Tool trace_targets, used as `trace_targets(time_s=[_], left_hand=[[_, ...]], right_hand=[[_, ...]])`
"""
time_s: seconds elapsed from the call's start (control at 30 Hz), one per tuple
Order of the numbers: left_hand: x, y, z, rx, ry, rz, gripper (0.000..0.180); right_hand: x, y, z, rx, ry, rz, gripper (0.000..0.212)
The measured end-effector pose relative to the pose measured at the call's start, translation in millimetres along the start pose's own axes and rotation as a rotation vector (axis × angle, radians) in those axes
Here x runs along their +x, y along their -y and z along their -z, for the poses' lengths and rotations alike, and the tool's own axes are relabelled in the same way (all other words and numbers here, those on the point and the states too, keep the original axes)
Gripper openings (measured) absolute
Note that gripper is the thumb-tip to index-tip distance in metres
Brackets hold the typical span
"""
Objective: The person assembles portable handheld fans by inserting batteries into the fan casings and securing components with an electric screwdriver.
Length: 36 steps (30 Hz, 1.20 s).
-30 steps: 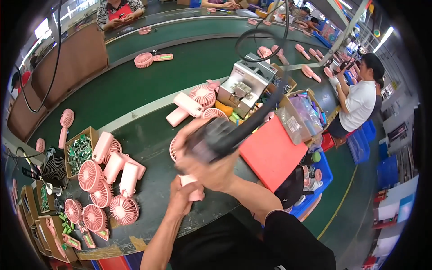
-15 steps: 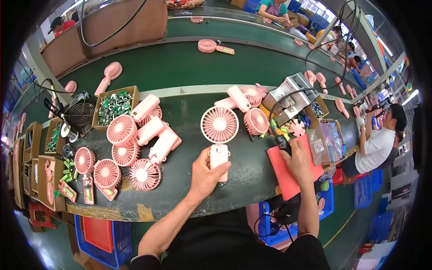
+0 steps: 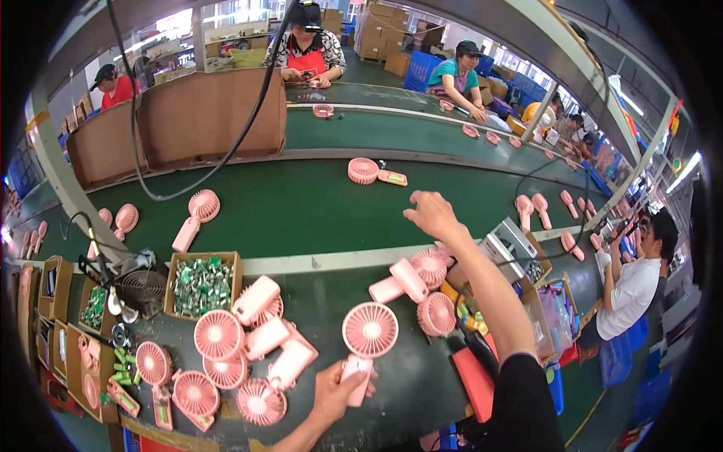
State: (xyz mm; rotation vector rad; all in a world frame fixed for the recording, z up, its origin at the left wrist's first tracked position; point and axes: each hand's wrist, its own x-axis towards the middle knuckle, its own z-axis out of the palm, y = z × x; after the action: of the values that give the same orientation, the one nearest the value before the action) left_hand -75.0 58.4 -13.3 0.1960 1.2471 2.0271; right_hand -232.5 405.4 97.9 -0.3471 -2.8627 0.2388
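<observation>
A pink handheld fan point(image 3: 370, 330) stands with its round grille away from me, and my left hand point(image 3: 339, 390) is wrapped round its handle on the bench. My right hand point(image 3: 434, 214) is stretched out over the green conveyor belt, its fingers loosely apart with nothing in them. Beyond its fingertips lies an opened fan point(image 3: 364, 171) with its handle part point(image 3: 392, 178) showing a green piece inside. Several assembled pink fans point(image 3: 219, 334) are heaped left of my left hand. More fans point(image 3: 437, 313) rest to its right, below my right forearm.
A carton of green circuit boards point(image 3: 203, 286) stands at the bench's left. A red pad point(image 3: 474, 383) lies at the right, near a metal box point(image 3: 509, 247). A black cable point(image 3: 252, 124) hangs ahead. Other people sit across the belts; a person in white point(image 3: 631, 279) is at the right.
My right hand has left the dark tool by the red pad and reached forward over the belt. My left hand keeps the fan. The view has tilted up, and the belt's opened fan has shifted rightward.
</observation>
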Motion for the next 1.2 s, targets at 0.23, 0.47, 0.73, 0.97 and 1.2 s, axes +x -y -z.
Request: trace_targets(time_s=[0.23,0.47,0.73,0.97,1.2], left_hand=[[2,-11,13,0.010,-0.028,0.117,0.027],[-1,18,1,0.015,-0.124,-0.063,0.027],[-11,-9,1,0.086,-0.081,-0.021,0.025],[-18,-21,-6,0.013,-0.184,-0.190,0.025],[-39,-35,-13,0.034,-0.139,-0.239,0.035]], right_hand=[[159,-60,-98,-0.032,-0.128,0.035,0.077],[181,-78,-124,-0.088,0.105,0.045,0.060],[97,60,-70,0.230,0.324,-0.046,0.031],[-11,129,-56,0.467,0.303,0.510,0.022],[-106,132,-70,0.791,0.412,0.640,0.028]])
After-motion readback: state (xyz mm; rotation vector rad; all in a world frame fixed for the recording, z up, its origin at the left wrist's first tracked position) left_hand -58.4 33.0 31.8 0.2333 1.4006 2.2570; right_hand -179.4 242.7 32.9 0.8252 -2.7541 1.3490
